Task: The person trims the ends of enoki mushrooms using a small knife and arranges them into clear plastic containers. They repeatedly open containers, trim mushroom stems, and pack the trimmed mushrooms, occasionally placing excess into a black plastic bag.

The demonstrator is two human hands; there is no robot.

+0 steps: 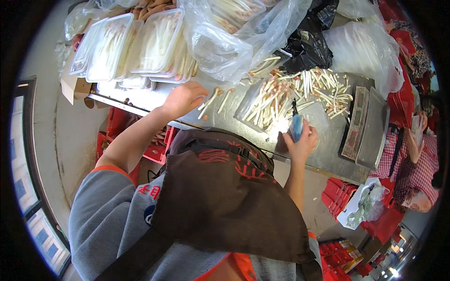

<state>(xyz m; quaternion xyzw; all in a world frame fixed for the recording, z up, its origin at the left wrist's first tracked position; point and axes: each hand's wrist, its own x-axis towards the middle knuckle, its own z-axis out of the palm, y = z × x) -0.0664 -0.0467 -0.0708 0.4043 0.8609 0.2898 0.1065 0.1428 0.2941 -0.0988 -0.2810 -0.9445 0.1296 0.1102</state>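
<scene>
My right hand (305, 142) grips a blue-handled tool (297, 127) with a narrow black tip. Just beyond it, pale vegetable shoots (269, 100) with pinkish-brown ends fill a clear plastic tray (242, 109). To that hand's right a clear plastic lid or shallow box (314, 115) lies on the metal table (225, 121). My left hand (184, 99) is over the table near its front edge, fingers curled; whether it holds anything is hard to see. Beside its fingertips lie a few loose shoots (210, 102).
Lidded boxes of shoots (109, 49) are stacked at the back left. A large clear plastic bag (225, 49) and a black bag (307, 45) stand behind, beside piled shoots (318, 86). A weighing scale (355, 123) occupies the right end. Another person (422, 154) is farther right.
</scene>
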